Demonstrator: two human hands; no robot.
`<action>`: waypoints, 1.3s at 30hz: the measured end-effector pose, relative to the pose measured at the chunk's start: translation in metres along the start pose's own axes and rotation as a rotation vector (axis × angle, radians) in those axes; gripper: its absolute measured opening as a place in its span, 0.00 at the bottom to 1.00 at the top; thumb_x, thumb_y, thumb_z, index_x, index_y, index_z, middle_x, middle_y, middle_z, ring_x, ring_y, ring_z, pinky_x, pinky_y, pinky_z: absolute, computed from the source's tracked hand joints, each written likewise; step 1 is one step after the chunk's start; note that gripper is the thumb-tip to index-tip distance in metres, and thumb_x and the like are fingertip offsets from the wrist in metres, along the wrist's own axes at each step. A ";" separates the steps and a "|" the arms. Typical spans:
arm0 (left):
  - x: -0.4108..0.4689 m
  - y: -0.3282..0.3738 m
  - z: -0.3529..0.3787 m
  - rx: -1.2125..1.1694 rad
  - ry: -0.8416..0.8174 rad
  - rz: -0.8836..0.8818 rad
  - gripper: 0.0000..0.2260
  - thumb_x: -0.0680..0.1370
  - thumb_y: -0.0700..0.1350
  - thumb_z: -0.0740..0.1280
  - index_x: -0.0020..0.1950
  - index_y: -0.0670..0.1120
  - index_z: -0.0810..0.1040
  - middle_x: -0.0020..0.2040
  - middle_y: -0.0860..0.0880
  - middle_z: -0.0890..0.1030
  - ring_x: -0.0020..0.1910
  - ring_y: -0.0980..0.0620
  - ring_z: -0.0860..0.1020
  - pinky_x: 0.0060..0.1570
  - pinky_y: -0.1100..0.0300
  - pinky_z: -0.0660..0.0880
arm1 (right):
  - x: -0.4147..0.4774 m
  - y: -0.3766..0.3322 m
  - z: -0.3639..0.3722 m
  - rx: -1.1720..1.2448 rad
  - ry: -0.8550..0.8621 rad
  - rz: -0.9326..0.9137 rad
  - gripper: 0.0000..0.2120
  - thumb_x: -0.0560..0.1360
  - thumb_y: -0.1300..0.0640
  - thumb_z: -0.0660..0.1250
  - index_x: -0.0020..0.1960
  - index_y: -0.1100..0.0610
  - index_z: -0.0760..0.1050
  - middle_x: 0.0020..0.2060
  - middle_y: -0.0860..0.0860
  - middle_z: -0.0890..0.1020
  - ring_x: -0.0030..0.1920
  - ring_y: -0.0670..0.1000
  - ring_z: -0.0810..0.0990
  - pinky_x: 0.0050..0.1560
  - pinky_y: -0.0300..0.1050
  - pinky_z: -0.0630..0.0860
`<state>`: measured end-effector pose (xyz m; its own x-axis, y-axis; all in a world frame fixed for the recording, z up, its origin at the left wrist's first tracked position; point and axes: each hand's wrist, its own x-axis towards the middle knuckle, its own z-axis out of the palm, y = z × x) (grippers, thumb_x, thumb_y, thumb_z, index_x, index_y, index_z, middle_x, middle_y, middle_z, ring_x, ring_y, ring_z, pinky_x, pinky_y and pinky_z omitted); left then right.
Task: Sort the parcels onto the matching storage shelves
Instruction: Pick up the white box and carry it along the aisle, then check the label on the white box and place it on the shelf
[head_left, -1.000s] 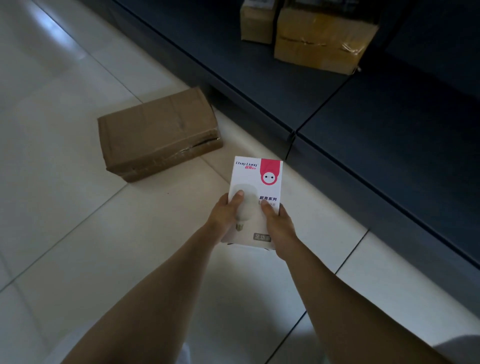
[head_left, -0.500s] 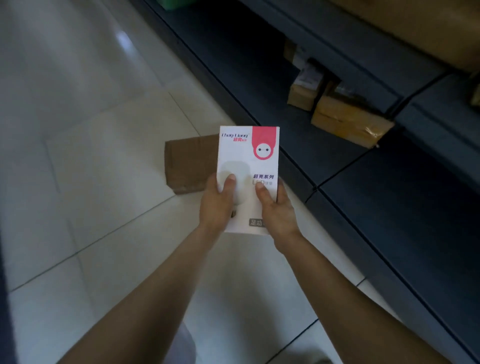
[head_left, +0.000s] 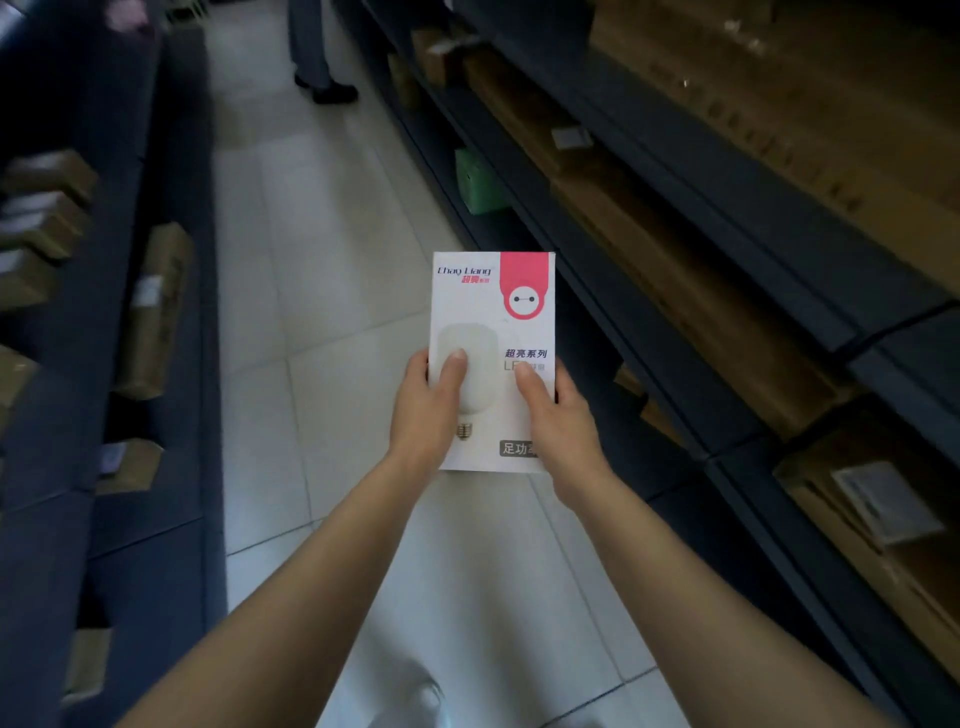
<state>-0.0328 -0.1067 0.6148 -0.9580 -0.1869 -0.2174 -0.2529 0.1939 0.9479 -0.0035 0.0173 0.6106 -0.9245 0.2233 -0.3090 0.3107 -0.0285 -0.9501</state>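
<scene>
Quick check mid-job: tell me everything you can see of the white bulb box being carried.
The white bulb box is a tall, flat-fronted carton, apparently glossy card, with a pink tab and a round face logo at top right, brand lettering at top left, a printed bulb with a screw base, and Chinese text. It looks closed and undamaged. It is held upright, front to the camera, above the tiled aisle between dark shelves. The left hand and right hand grip its lower half, thumbs on the front.
</scene>
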 end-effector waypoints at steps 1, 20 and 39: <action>-0.006 0.028 -0.011 -0.003 0.014 0.015 0.13 0.80 0.51 0.62 0.61 0.47 0.73 0.51 0.52 0.80 0.45 0.57 0.79 0.44 0.56 0.77 | -0.009 -0.029 0.002 -0.003 -0.020 -0.022 0.15 0.80 0.46 0.62 0.66 0.46 0.72 0.53 0.46 0.84 0.46 0.47 0.84 0.43 0.42 0.82; -0.141 0.301 -0.144 -0.150 0.357 0.416 0.19 0.78 0.56 0.63 0.63 0.47 0.72 0.53 0.54 0.80 0.52 0.53 0.80 0.56 0.49 0.77 | -0.148 -0.307 0.031 0.125 -0.206 -0.563 0.17 0.83 0.49 0.52 0.47 0.48 0.80 0.42 0.42 0.86 0.44 0.42 0.84 0.45 0.36 0.79; -0.138 0.312 -0.238 0.282 0.569 0.249 0.22 0.80 0.58 0.56 0.71 0.53 0.60 0.59 0.48 0.60 0.52 0.43 0.76 0.57 0.49 0.73 | -0.150 -0.337 0.113 -0.153 -0.503 -0.294 0.33 0.69 0.27 0.60 0.59 0.51 0.79 0.51 0.49 0.86 0.50 0.51 0.85 0.58 0.51 0.79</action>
<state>0.0525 -0.2498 0.9954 -0.7915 -0.5666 0.2291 -0.1336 0.5261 0.8399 0.0057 -0.1169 0.9725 -0.9561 -0.2885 -0.0523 0.0201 0.1135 -0.9933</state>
